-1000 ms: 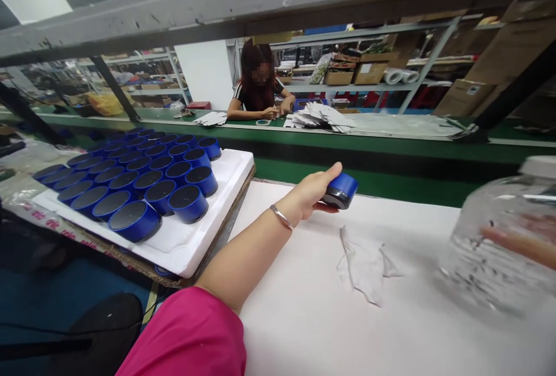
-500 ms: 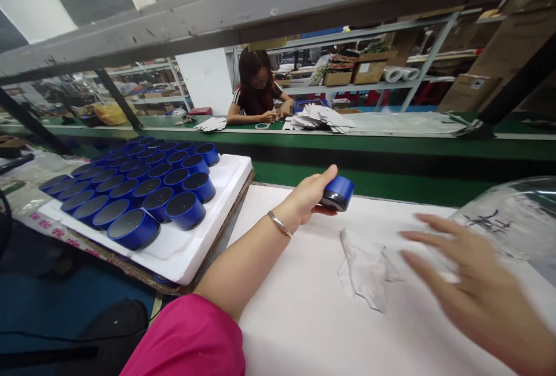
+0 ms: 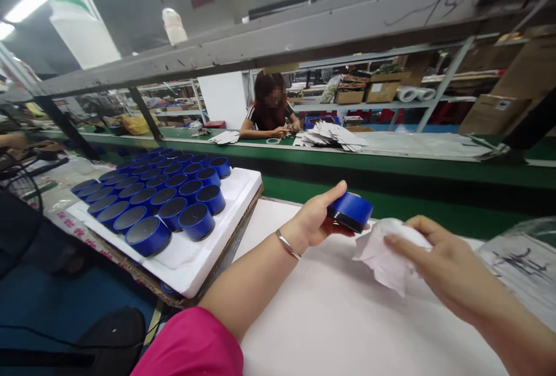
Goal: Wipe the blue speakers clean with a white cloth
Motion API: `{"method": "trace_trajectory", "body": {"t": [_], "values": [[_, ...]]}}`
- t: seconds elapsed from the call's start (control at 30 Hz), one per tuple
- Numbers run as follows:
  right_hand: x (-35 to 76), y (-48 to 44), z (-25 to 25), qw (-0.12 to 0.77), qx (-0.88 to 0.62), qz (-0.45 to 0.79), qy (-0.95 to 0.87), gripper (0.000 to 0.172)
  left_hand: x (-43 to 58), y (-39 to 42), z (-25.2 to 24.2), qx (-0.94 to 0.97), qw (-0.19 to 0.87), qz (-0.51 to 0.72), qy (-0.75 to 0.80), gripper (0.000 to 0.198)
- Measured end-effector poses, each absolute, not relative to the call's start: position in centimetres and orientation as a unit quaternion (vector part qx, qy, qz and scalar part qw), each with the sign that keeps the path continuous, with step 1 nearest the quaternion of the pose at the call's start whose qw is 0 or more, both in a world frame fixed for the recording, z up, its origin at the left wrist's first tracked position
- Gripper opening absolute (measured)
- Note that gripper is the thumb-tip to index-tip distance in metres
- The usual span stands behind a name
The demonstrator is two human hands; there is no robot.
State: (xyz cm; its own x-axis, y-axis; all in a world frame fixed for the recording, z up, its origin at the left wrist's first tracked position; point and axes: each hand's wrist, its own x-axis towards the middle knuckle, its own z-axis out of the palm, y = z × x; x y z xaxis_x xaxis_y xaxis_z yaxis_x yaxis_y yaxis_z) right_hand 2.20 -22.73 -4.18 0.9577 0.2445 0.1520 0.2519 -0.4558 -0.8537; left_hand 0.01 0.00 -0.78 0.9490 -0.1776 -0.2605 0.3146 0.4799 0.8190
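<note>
My left hand (image 3: 316,216) grips a small round blue speaker (image 3: 351,211) and holds it tilted above the white table (image 3: 330,318). My right hand (image 3: 438,263) is closed on a crumpled white cloth (image 3: 384,251), and the cloth's edge nearly touches the speaker. A thin metal bracelet (image 3: 288,244) sits on my left wrist, and a pink sleeve (image 3: 195,350) covers the upper arm.
A white foam tray (image 3: 226,214) at the left holds several more blue speakers (image 3: 147,236). A clear plastic container (image 3: 525,260) stands at the far right. Beyond the green conveyor (image 3: 391,176), another person (image 3: 271,106) works beside a stack of white papers (image 3: 332,132).
My right hand let go of the clear container, reached to the table, picked up the white cloth and lifted it to the speaker. My left hand raised the speaker slightly.
</note>
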Motion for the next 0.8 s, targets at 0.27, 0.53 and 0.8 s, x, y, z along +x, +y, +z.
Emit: {"method": "trace_trajectory", "body": {"t": [0.27, 0.53, 0.8], "values": [[3.4, -19.3, -1.3, 0.508, -0.828, -0.163, -0.173, 0.058, 0.5, 0.6, -0.5, 0.463, 0.882, -0.059, 0.063, 0.060], [1.0, -17.2, -2.7, 0.436, -0.761, -0.388, -0.285, 0.032, 0.0, -0.5, -1.2, 0.562, 0.823, 0.068, 0.038, 0.069], [0.4, -16.8, -2.0, 0.467, -0.766, -0.365, -0.248, 0.027, -0.7, -0.9, -0.5, 0.572, 0.811, 0.100, 0.074, 0.044]]}}
